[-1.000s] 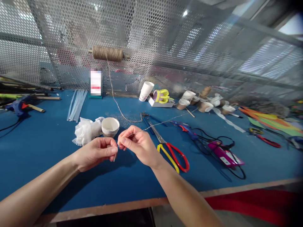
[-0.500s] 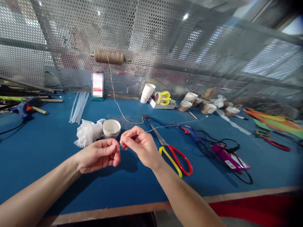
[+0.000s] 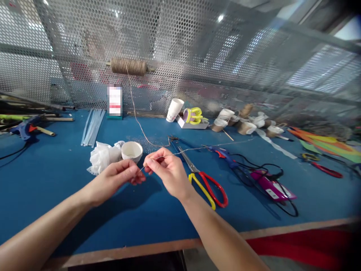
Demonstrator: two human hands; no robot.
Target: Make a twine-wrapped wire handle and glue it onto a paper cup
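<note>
Head view: left hand (image 3: 120,177) and right hand (image 3: 167,171) each hold the strand (image 3: 194,149) in a narrow grip, seemingly twisting it; next likely needs steady tension.

"What shows of the person's own body?"

"A smooth, bare left forearm (image 3: 53,216) enters at the lower left of the frame, broad at the edge and tapering to a slim wrist (image 3: 93,195)."

"And the other side?"

"A smooth, bare right forearm (image 3: 217,226) comes in from the bottom edge, right of centre. It is wide there and likewise narrows upward."

"What about the hands?"

"Uncovered too: a slender-fingered, bare left hand (image 3: 118,178) near the middle of the frame, and a similarly slim, bare right hand (image 3: 167,173) just right of it. The fingernails are too small to make out."
</note>
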